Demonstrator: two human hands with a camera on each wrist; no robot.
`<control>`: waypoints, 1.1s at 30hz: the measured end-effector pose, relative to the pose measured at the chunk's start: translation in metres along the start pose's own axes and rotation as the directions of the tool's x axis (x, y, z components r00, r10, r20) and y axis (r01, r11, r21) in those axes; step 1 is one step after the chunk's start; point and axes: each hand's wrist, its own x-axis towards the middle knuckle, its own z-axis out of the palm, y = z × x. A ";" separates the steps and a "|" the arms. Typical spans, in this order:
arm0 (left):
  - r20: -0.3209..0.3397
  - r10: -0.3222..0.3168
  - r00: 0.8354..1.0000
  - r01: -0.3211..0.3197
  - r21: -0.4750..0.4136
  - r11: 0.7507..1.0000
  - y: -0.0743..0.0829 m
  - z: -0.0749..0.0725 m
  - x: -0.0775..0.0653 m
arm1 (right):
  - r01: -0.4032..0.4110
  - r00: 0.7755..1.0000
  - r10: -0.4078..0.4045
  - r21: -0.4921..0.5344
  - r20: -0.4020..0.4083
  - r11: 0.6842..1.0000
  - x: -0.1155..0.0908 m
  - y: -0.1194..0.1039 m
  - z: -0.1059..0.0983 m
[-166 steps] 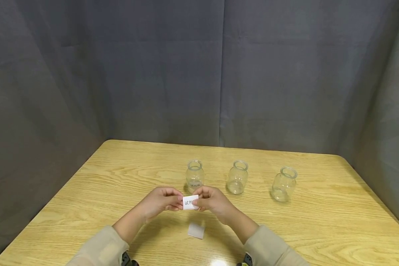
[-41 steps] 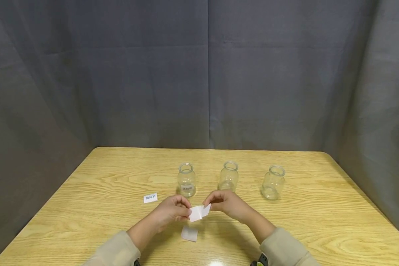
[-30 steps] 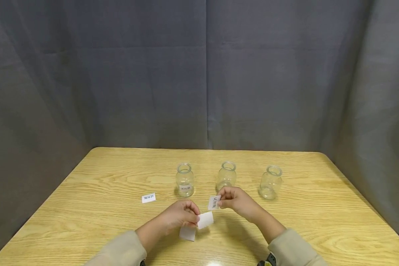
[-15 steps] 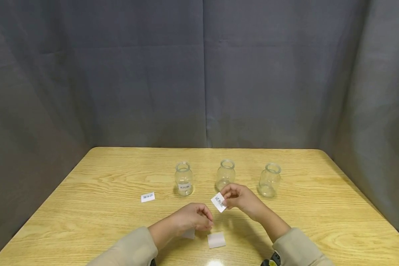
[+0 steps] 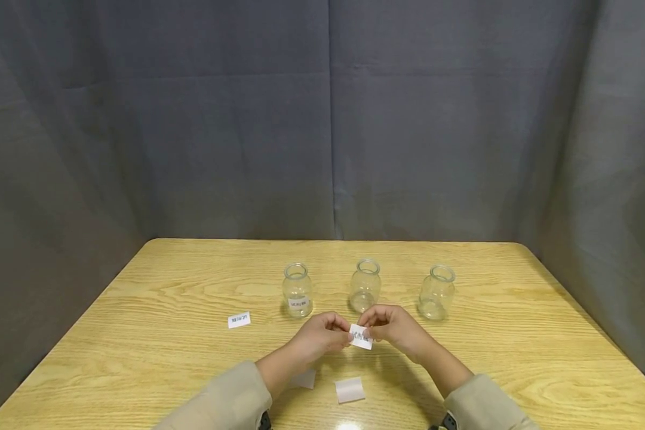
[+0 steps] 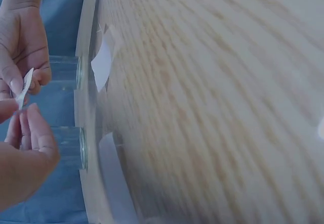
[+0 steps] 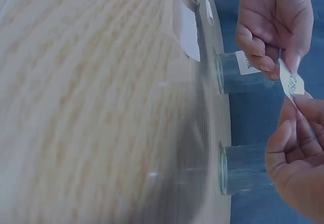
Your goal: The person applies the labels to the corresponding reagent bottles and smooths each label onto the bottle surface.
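Smooth glass jars; matt paper label; wood-grain tabletop; matt cloth curtain.

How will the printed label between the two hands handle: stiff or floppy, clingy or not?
The printed label will probably flex: it looks thin and bent in the right wrist view. Being small and thin, it's likely light. A similar label shows on the leftmost jar, so this one may be sticky-backed and cling to the left hand or right hand.

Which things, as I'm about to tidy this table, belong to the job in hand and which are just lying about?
Probably the job:
held label, pinched by left hand and right hand
loose printed label
labelled jar
middle jar
rightmost jar

Probably just lying about:
plain slip, no print showing
second slip, partly hidden
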 end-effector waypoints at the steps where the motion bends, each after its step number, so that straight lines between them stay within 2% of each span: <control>1: -0.008 0.001 1.000 -0.001 0.001 1.000 0.000 0.001 0.001 | -0.002 1.000 0.002 0.003 -0.004 1.000 0.000 0.000 0.000; 5: -0.048 0.008 0.999 -0.008 -0.005 1.000 -0.002 0.003 0.005 | -0.017 0.999 0.018 0.025 -0.037 1.000 -0.002 0.002 0.000; 11: -0.109 -0.003 0.994 0.002 -0.016 1.000 -0.003 0.008 0.014 | -0.053 0.989 0.066 0.099 -0.133 0.994 -0.002 0.010 -0.004; 19: -0.188 0.007 0.982 -0.001 0.031 1.000 -0.001 0.014 0.027 | -0.059 0.971 0.079 0.091 -0.226 0.994 0.006 0.015 -0.010; 27: -0.239 0.022 0.971 -0.009 0.055 0.998 0.000 0.017 0.044 | -0.096 0.926 0.123 0.092 -0.357 0.991 0.017 0.020 -0.011; 33: -0.252 0.056 0.966 -0.019 0.145 0.989 -0.002 0.016 0.056 | -0.118 0.904 0.143 0.087 -0.403 0.989 0.024 0.021 -0.013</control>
